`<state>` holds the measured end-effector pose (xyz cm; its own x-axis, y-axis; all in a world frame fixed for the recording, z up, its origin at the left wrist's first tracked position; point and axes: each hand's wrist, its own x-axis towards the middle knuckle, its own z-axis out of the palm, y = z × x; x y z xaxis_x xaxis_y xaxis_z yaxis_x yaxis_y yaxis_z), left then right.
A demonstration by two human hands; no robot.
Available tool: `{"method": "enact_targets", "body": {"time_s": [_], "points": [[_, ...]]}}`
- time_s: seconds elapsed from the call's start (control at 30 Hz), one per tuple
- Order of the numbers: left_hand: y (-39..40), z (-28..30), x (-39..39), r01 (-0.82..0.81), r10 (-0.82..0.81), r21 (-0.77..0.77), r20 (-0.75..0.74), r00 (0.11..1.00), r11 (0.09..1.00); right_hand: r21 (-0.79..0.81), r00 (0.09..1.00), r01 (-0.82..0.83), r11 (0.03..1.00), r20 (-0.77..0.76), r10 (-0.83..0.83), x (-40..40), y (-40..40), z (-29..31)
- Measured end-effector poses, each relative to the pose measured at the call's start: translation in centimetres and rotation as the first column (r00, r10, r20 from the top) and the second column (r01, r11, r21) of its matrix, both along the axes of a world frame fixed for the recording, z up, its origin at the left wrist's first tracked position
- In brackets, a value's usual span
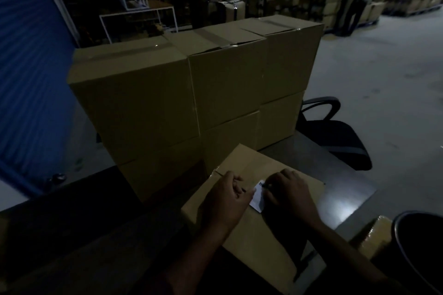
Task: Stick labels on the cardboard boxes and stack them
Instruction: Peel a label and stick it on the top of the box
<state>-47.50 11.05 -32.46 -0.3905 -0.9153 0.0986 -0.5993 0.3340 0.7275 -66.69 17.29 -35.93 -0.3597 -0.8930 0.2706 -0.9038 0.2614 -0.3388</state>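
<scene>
- Both hands are down on the box top: the left hand [226,199] sits with fingers curled at the left edge of the white label [257,197], and the right hand [291,193] covers its right side, fingers bent onto the paper.
- Whether either hand pinches an edge or only presses is too dark to tell (the fingertips hide under the knuckles).
- That label lies on the near cardboard box [259,230], which rests on the table [345,196] just in front of the stacked boxes [187,93].
- By the look of it, this is the sticking step, so the sound move is to smooth from the middle outward and chase out any bubble.
- Corners deserve a firm rub, since a lifted corner would likely peel.
- Keeping the label square to the box edge matters too.
- An office chair [335,132] stands beside the table, well apart from the work.
</scene>
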Motion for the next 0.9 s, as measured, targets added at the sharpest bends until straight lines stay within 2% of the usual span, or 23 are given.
{"method": "enact_targets", "body": {"time_s": [0.1, 0.23, 0.33, 0.6, 0.9], "points": [[0.5, -1.3, -0.7, -0.038, 0.039, -0.057, 0.021, 0.999, 0.998, 0.003, 1.000, 0.003, 1.000, -0.016, -0.003, 0.1, 0.1, 0.3], [1.2, -1.5, -0.8, 0.010, 0.001, -0.137, 0.087, 0.996, 0.991, 0.072, 0.998, -0.051, 0.996, -0.018, 0.052, -0.1, -0.6, 0.6], [1.0, -1.6, -0.7, 0.022, -0.005, -0.165, 0.102, 0.995, 0.986, 0.005, 0.998, -0.068, 0.998, -0.006, 0.068, -0.2, -1.1, 0.8], [1.1, -2.6, -0.8, 0.047, -0.019, -0.207, 0.138, 0.990, 0.977, -0.030, 0.994, -0.107, 0.994, 0.033, 0.108, -0.2, -0.3, 0.7], [0.9, -2.4, -0.5, 0.015, 0.005, -0.190, 0.103, 0.995, 0.982, -0.020, 0.991, -0.121, 0.992, 0.054, 0.122, 0.0, -0.5, 0.5]]}}
